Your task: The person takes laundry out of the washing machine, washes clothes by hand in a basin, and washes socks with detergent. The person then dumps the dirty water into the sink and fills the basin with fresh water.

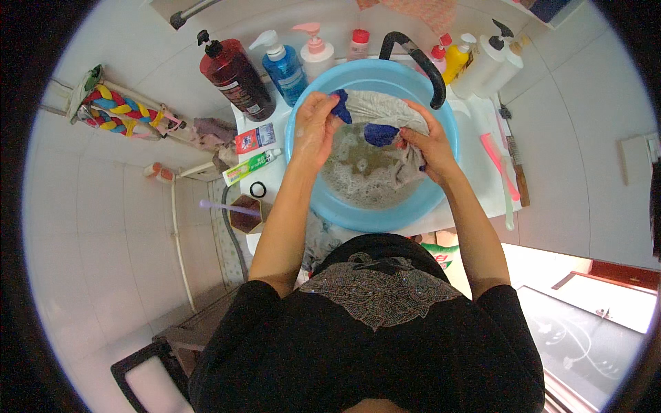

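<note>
A wet grey sock (379,106) with navy patches is stretched over a light blue plastic basin (356,221). My left hand (314,131) pinches its navy end between thumb and fingers. The bunched grey fabric lies in my right hand (434,147), where a second navy patch (381,134) shows near the thumb. Some of the cloth hangs low on the right, close to the water; whether it is one sock or two I cannot tell. Below my hands, cloudy soapy water (361,188) with foam fills the lower part of the basin.
A black curved faucet (415,59) arches over the basin's back right rim. Pump bottles, among them a dark red one (240,77) and a blue one (285,72), line the back. Toothpaste (251,166) and a cup (245,219) stand left; combs (500,165) lie right.
</note>
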The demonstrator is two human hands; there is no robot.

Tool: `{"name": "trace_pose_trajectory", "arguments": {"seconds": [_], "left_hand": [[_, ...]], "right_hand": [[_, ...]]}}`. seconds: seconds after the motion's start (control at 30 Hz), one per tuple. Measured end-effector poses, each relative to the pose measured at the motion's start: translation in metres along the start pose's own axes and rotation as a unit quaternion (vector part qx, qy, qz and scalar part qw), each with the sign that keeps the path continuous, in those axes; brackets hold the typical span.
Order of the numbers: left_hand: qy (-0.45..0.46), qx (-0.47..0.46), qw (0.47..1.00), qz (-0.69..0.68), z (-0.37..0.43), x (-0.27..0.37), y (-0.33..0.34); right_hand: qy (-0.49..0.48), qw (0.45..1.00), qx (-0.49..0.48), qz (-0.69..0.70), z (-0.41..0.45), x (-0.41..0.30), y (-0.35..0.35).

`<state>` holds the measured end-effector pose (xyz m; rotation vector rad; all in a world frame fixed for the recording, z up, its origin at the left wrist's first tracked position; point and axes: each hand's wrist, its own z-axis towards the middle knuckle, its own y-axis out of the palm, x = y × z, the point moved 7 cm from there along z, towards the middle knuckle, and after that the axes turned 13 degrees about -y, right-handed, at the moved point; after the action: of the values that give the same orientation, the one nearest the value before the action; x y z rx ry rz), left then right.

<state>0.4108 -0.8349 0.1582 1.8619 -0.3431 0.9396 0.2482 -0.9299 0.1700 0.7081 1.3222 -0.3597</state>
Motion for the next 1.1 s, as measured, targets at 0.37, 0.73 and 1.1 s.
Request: {"name": "trace_pose_trajectory", "arguments": {"seconds": [0.37, 0.73, 1.1], "left_hand": [[0.018, -0.013, 0.993, 0.112, -0.014, -0.001, 0.026], [0.011, 0.058, 0.997, -0.055, -0.007, -0.012, 0.012], [-0.016, 0.153, 0.986, -0.057, -0.009, -0.066, 0.036]], "right_hand": [[0.030, 0.995, 0.072, 0.067, 0.000, 0.009, 0.002], [0.074, 0.986, 0.085, 0.122, -0.004, 0.012, 0.015], [-0.209, 0.865, 0.100, -0.446, 0.022, -0.010, 0.040]]}}
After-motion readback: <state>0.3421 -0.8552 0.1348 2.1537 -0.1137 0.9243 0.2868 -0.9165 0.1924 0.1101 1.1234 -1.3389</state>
